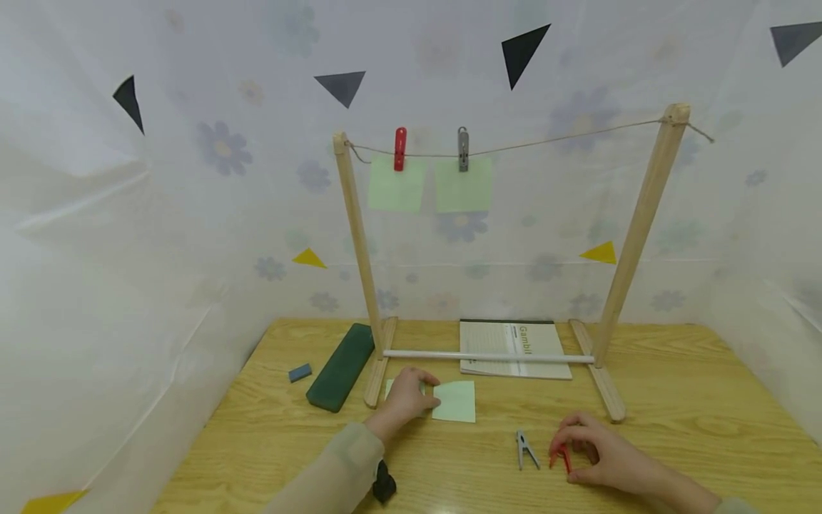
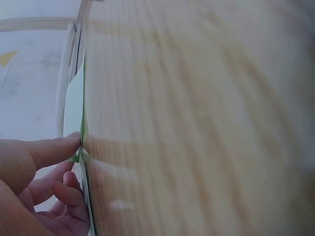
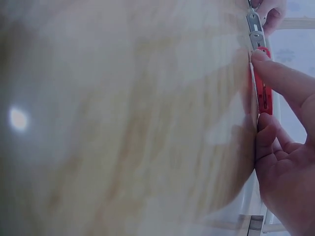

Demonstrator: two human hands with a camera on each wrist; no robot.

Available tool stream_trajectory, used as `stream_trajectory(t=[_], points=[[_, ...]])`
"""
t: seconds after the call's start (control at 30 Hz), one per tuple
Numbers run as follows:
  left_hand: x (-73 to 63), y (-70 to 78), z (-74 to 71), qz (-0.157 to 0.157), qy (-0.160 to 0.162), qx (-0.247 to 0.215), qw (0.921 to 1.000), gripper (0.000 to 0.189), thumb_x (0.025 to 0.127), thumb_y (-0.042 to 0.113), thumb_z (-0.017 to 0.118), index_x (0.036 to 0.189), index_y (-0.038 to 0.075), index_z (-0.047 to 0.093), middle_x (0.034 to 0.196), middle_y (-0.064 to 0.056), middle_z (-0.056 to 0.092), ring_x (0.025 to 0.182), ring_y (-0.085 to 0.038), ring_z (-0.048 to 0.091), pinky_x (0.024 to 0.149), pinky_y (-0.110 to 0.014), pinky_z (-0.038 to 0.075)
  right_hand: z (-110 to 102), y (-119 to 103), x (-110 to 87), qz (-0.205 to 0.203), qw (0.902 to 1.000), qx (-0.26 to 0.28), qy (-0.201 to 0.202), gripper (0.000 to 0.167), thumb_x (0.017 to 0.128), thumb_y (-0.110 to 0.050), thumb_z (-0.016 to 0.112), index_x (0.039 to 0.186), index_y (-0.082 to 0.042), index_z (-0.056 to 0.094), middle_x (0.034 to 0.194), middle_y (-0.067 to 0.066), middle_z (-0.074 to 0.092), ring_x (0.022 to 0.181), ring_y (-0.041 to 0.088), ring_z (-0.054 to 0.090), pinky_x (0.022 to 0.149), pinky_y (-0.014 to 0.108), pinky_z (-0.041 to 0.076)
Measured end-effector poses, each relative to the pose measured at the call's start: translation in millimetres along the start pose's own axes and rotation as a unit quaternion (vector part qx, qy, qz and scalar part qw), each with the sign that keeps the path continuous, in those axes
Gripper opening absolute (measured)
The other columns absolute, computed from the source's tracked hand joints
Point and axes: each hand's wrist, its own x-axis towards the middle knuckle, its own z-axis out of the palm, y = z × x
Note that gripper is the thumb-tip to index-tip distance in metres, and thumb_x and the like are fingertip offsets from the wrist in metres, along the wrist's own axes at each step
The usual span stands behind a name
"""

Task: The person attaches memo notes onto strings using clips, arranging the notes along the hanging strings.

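My left hand [image 1: 409, 396] pinches the left edge of a pale green paper square [image 1: 456, 402] on the table. In the left wrist view the thumb lies at that paper's edge [image 2: 75, 105]. A second green paper [image 1: 389, 386] is partly hidden under the same hand. My right hand [image 1: 594, 450] holds a red clothespin [image 1: 565, 458] between thumb and fingers, low at the tabletop; the right wrist view shows the red clothespin [image 3: 265, 93] lying along the surface. Just left of it lies a grey clothespin [image 1: 525, 450].
A wooden frame [image 1: 632, 250] carries a string [image 1: 565, 139], where a red clip [image 1: 400, 150] and a grey clip [image 1: 463, 150] hold green papers [image 1: 396, 191]. Around its base are a notebook [image 1: 488, 346], a dark green case [image 1: 340, 368] and a blue eraser [image 1: 300, 373].
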Motion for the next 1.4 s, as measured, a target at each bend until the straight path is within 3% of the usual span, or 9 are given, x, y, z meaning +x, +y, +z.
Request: stream_trajectory(t=[0.23,0.53,0.8,1.1,1.4], points=[[-1.2,-0.8,1.0,0.004,0.016,0.000,0.9999,0.023,0.076,0.004,0.084,0.097,0.004,0.075,0.110,-0.015,0.063,0.110,-0.038,0.057,0.099,-0.052,0.047,1.4,0.6,0.5,-0.017,0.9998,0.002,0.014,0.039,0.078,-0.017,0.083,0.112,-0.018,0.065,0.113,0.003,0.050,0.087,0.011,0.051,0.066,0.023,0.047],[0.1,-4.3,3.9,0.010,0.019,-0.010,0.9997,0.022,0.074,0.001,0.084,0.095,0.005,0.076,0.102,-0.011,0.069,0.106,-0.036,0.061,0.096,-0.051,0.050,1.3,2.6,0.6,-0.029,0.9993,0.020,0.013,0.039,0.078,-0.012,0.083,0.112,-0.016,0.064,0.113,0.006,0.052,0.088,0.011,0.052,0.067,0.025,0.047],[1.5,-5.3,6.4,0.022,0.014,-0.014,0.9996,0.022,0.074,-0.001,0.083,0.094,0.005,0.076,0.095,-0.007,0.071,0.094,-0.026,0.063,0.083,-0.039,0.054,2.2,5.4,3.5,-0.063,0.9959,0.064,0.007,0.039,0.077,-0.002,0.081,0.112,-0.008,0.064,0.107,0.010,0.056,0.086,0.015,0.053,0.065,0.029,0.048],[3.2,-8.9,9.3,0.029,0.002,-0.044,0.9986,0.025,0.075,-0.006,0.080,0.097,0.003,0.074,0.084,-0.006,0.068,0.078,-0.016,0.061,0.067,-0.028,0.052,-1.3,-2.7,1.6,0.005,0.9983,0.056,0.011,0.034,0.081,-0.007,0.080,0.110,-0.011,0.064,0.100,0.002,0.063,0.070,0.017,0.047,0.052,0.021,0.043],[4.3,-9.3,10.1,0.042,-0.011,-0.060,0.9972,0.035,0.074,-0.009,0.079,0.107,0.002,0.072,0.083,-0.009,0.068,0.078,-0.018,0.063,0.066,-0.030,0.054,-6.1,-6.2,0.2,0.073,0.9888,0.130,0.000,0.032,0.086,0.001,0.072,0.116,-0.002,0.063,0.097,0.006,0.065,0.069,0.018,0.051,0.048,0.026,0.041]])
